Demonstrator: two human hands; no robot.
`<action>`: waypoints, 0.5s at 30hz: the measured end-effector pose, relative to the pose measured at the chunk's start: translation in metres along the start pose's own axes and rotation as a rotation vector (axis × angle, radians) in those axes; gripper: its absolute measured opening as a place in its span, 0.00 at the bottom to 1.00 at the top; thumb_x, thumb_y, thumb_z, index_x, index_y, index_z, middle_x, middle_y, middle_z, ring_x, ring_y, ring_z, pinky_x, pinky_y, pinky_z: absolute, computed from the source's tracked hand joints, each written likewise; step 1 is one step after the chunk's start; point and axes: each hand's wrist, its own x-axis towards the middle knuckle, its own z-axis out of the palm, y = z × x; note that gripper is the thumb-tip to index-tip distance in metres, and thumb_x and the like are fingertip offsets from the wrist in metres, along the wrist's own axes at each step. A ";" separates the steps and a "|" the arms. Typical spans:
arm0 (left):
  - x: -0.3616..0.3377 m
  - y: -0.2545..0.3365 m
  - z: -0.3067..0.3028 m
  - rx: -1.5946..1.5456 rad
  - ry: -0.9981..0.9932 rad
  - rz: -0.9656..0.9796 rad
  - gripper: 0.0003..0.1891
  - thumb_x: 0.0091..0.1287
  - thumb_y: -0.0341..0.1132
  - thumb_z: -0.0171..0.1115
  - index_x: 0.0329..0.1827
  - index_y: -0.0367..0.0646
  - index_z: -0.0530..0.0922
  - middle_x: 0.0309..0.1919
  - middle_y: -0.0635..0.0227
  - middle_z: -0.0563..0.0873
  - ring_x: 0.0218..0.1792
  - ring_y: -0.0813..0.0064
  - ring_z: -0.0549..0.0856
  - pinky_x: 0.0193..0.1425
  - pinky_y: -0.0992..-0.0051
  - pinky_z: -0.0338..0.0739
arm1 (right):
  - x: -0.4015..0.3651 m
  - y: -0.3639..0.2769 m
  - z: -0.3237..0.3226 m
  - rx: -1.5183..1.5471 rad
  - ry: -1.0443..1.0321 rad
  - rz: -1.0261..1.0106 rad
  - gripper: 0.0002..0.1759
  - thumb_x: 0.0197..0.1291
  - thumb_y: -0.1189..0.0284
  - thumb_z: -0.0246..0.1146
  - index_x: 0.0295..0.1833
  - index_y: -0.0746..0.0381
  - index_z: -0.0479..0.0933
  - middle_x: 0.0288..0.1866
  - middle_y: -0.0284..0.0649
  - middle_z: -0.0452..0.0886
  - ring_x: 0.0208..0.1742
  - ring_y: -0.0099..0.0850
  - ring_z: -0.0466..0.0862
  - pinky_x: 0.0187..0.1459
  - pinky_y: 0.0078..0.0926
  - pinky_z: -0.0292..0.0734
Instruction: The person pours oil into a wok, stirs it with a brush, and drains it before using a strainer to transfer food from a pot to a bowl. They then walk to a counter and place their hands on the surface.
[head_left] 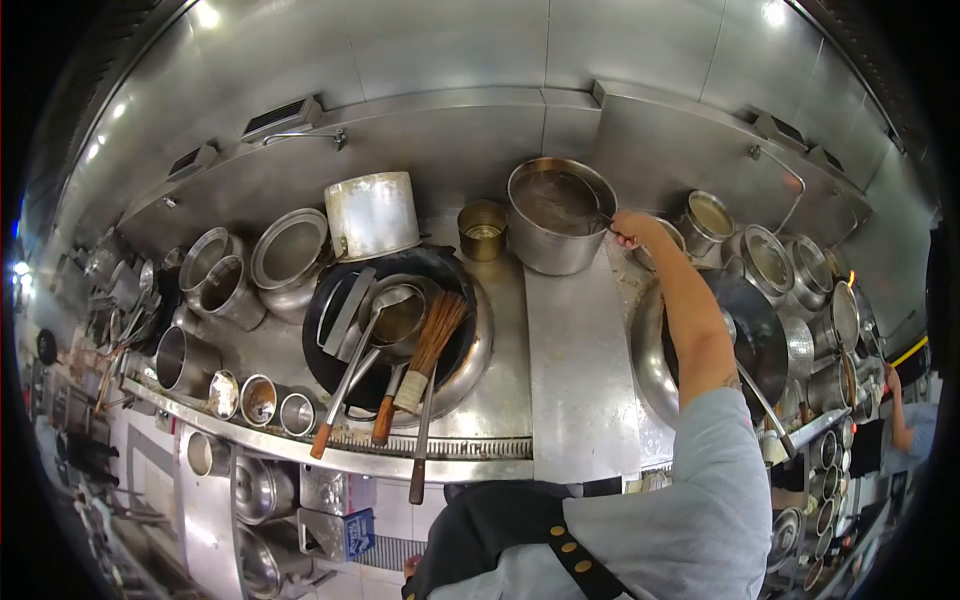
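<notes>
My right hand (628, 230) grips a thin dark handle (606, 219) at the liquid-filled, round steel pot's (562, 250) rim. I cannot tell my left hand's (411, 565) hold.

Pot (557, 252): deep round metal, silver-grey, near-straight wall, wide open mouth. Upright, at about 1 o'clock from view centre. Base sits at the far end of the flat steel panel (580, 350), which runs from the pot towards 6 o'clock. Brownish, cloudy liquid (553, 204) inside, level below the rim, paler streaks on the surface. Rim and upper wall look dull, outer wall has a soft shine

Thin tool (602, 217): slim, dark-looking, at the pot's 4 o'clock side. Leans across the rim there, one end inside the mouth, outer end gripped just outside the wall. Tip shape can't be made out, too small and dark in the view
</notes>
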 end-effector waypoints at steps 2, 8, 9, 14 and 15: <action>0.004 -0.007 0.003 -0.006 0.004 -0.019 0.10 0.70 0.34 0.54 0.46 0.37 0.79 0.39 0.65 0.85 0.42 0.71 0.83 0.49 0.71 0.77 | -0.003 -0.005 -0.014 0.250 -0.083 0.124 0.07 0.65 0.75 0.51 0.35 0.64 0.70 0.24 0.41 0.78 0.18 0.23 0.72 0.14 0.21 0.61; 0.003 0.004 0.010 -0.035 0.034 -0.059 0.12 0.70 0.37 0.55 0.44 0.37 0.80 0.37 0.67 0.83 0.42 0.70 0.82 0.51 0.69 0.76 | 0.014 -0.007 0.002 0.677 -0.379 0.299 0.08 0.67 0.75 0.48 0.36 0.67 0.67 0.26 0.38 0.72 0.17 0.20 0.66 0.16 0.15 0.59; 0.002 0.008 0.011 -0.040 0.042 -0.070 0.12 0.70 0.38 0.55 0.43 0.37 0.80 0.37 0.67 0.83 0.42 0.70 0.82 0.51 0.69 0.76 | 0.022 -0.004 0.013 0.676 -0.379 0.295 0.08 0.67 0.75 0.48 0.36 0.67 0.67 0.26 0.38 0.72 0.17 0.20 0.66 0.16 0.15 0.59; 0.003 0.012 0.001 0.172 -0.098 0.185 0.14 0.69 0.42 0.56 0.39 0.38 0.80 0.36 0.67 0.82 0.42 0.72 0.81 0.49 0.69 0.75 | 0.033 -0.020 0.076 1.128 -0.478 0.226 0.05 0.61 0.82 0.47 0.38 0.71 0.68 0.26 0.37 0.70 0.18 0.21 0.67 0.17 0.15 0.61; 0.005 0.007 -0.006 0.271 -0.157 0.335 0.15 0.69 0.44 0.56 0.38 0.39 0.81 0.35 0.67 0.82 0.42 0.74 0.81 0.48 0.69 0.75 | 0.031 -0.021 0.082 1.131 -0.480 0.222 0.05 0.61 0.82 0.47 0.38 0.71 0.68 0.26 0.37 0.70 0.18 0.21 0.67 0.17 0.15 0.61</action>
